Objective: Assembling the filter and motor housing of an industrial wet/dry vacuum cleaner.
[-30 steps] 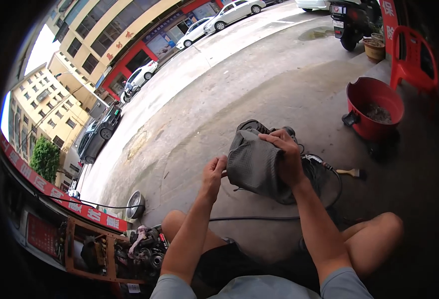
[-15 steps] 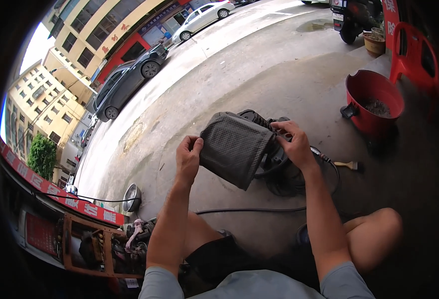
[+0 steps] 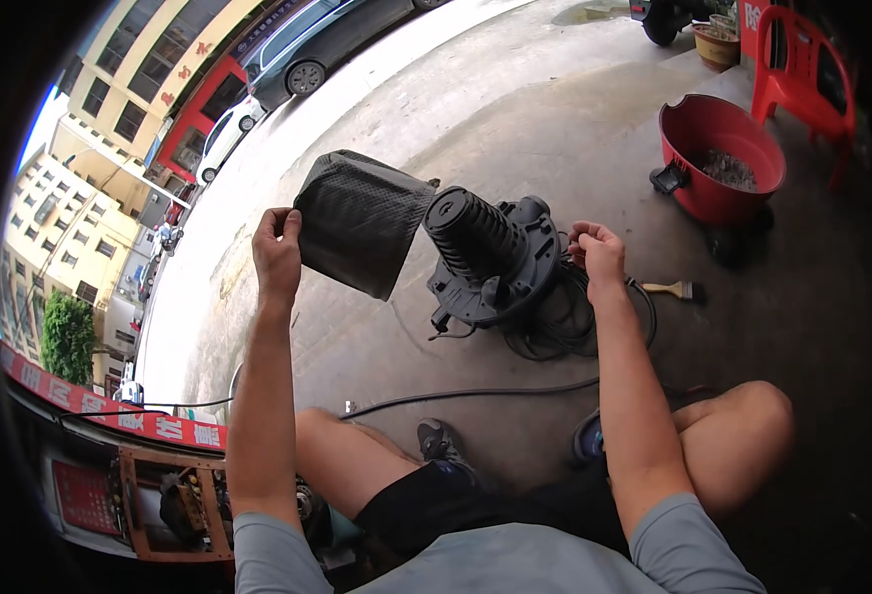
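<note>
My left hand (image 3: 278, 247) pinches the edge of a dark grey cloth filter bag (image 3: 361, 223), which hangs spread out with textured fabric facing me. To the right of the bag, a black vacuum cleaner motor head (image 3: 490, 257) with a ribbed, cone-shaped cage pointing up rests on the ground. The bag's right edge is beside the cage top. My right hand (image 3: 599, 259) is just right of the motor head, its fingers curled in and nothing visible in them. A coiled black power cord (image 3: 555, 332) lies under and beside the motor head.
A red vacuum tank (image 3: 718, 178) with grey debris inside stands at the right, near a red plastic chair (image 3: 807, 89) and a potted plant (image 3: 718, 45). A yellow-handled brush (image 3: 673, 290) lies on the concrete. A black hose (image 3: 475, 393) runs before my feet. Cars (image 3: 307, 64) stand beyond.
The filter bag has moved left in my left hand, uncovering the motor head's ribbed cage. My right hand has let go of the bag. The whole view has shifted.
</note>
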`<act>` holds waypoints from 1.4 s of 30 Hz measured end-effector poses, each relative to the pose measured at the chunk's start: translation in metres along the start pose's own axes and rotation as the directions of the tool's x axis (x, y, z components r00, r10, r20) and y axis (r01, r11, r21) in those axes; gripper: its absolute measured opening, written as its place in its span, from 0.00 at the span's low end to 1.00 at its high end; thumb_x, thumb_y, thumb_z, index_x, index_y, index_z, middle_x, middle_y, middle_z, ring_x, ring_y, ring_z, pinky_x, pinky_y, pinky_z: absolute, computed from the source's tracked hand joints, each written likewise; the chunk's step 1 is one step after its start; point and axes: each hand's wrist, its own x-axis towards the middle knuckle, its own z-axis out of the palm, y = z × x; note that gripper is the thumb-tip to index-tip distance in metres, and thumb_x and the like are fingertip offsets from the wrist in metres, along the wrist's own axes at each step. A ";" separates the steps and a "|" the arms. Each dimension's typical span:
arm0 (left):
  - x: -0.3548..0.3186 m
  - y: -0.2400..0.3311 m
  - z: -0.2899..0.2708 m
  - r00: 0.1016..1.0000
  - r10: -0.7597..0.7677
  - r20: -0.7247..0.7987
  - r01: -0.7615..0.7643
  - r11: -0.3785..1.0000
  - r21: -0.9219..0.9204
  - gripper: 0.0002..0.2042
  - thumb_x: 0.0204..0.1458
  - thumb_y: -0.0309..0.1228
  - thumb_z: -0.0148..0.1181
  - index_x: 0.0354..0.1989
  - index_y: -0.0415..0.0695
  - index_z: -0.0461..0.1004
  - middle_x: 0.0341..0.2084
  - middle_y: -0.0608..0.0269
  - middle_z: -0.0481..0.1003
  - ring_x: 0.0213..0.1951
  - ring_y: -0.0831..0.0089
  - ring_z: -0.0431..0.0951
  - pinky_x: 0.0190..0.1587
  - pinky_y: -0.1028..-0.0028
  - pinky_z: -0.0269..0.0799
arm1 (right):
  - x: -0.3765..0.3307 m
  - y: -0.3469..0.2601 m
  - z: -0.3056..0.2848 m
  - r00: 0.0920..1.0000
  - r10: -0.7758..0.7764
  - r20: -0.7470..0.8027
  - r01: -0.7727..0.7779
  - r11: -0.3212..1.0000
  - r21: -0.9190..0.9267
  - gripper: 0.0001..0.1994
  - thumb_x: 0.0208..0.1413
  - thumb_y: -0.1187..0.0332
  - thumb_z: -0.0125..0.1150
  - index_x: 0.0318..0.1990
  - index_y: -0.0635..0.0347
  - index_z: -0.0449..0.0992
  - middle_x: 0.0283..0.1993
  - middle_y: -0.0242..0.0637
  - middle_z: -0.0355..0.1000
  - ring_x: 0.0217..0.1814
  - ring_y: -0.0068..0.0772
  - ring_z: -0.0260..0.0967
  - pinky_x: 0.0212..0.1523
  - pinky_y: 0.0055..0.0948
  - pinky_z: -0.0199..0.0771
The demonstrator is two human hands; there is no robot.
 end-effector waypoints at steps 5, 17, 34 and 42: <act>0.000 -0.016 0.016 1.000 0.019 -0.016 -0.020 1.000 -0.019 0.10 0.63 0.32 0.58 0.39 0.35 0.77 0.32 0.63 0.77 0.37 0.76 0.73 0.45 0.74 0.69 | 0.008 0.025 0.006 0.998 0.054 0.024 -0.052 0.996 -0.066 0.09 0.59 0.77 0.51 0.43 0.62 0.77 0.35 0.32 0.77 0.26 0.19 0.72 0.26 0.20 0.68; -0.018 -0.070 0.029 0.996 -0.048 -0.079 0.031 0.979 -0.202 0.08 0.65 0.31 0.57 0.41 0.38 0.76 0.32 0.68 0.76 0.33 0.81 0.70 0.38 0.77 0.69 | 0.015 0.039 0.041 0.947 0.275 0.167 -0.241 0.950 -0.198 0.10 0.60 0.71 0.54 0.48 0.60 0.75 0.41 0.36 0.78 0.32 0.25 0.76 0.35 0.26 0.75; 0.012 -0.069 0.041 0.970 0.185 -0.157 -0.207 0.969 -0.133 0.06 0.63 0.30 0.59 0.42 0.40 0.76 0.35 0.64 0.77 0.39 0.74 0.74 0.48 0.73 0.70 | 0.050 -0.021 0.195 0.835 0.312 0.454 -0.261 0.950 -0.173 0.18 0.61 0.71 0.59 0.58 0.57 0.68 0.44 0.37 0.75 0.45 0.30 0.74 0.48 0.34 0.76; 0.052 -0.060 0.060 0.900 0.390 -0.192 -0.404 0.914 -0.037 0.04 0.58 0.23 0.61 0.41 0.40 0.77 0.36 0.61 0.77 0.41 0.69 0.76 0.48 0.72 0.71 | 0.094 -0.075 0.199 0.866 0.208 0.455 0.082 0.839 -0.539 0.21 0.58 0.74 0.59 0.60 0.57 0.68 0.40 0.34 0.77 0.40 0.26 0.76 0.44 0.28 0.75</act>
